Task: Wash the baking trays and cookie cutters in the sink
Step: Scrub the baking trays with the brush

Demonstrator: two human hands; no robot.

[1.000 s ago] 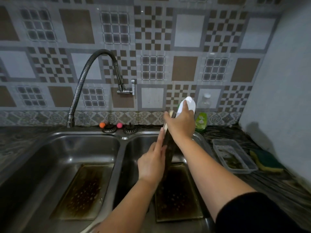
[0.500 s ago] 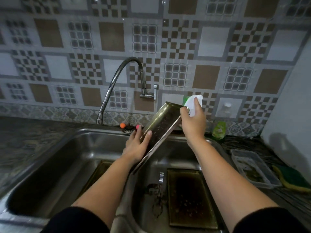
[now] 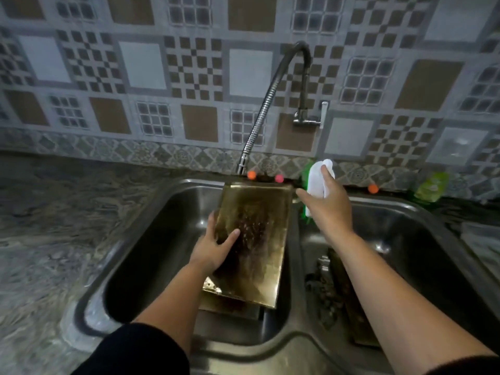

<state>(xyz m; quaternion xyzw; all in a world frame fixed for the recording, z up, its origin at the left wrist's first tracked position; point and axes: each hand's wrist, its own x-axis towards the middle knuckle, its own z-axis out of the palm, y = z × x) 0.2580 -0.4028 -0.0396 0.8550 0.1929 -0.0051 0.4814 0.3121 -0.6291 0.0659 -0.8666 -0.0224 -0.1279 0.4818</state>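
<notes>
A dark, stained baking tray point(image 3: 257, 239) stands tilted in the left basin, its top edge near the faucet spout. My left hand point(image 3: 213, 247) grips its left edge, thumb on the face. A second tray point(image 3: 230, 307) lies flat beneath it. My right hand point(image 3: 327, 209) holds a white and green sponge point(image 3: 315, 175) over the divider, with the forefinger stretched toward the tilted tray's upper right corner. In the right basin a third tray point(image 3: 349, 301) lies partly under my right forearm, with small dark cookie cutters point(image 3: 319, 288) beside it.
The flexible faucet point(image 3: 270, 98) arches from the tiled wall down over the left basin. Orange and pink stoppers point(image 3: 251, 174) sit on the steel sink rim point(image 3: 297, 345). A green soap bottle point(image 3: 430, 185) stands at the back right. Marbled counter lies left.
The tilted tray has moved from above the divider into the left basin and now faces me. My right hand has let go of its top edge. The view has swung left.
</notes>
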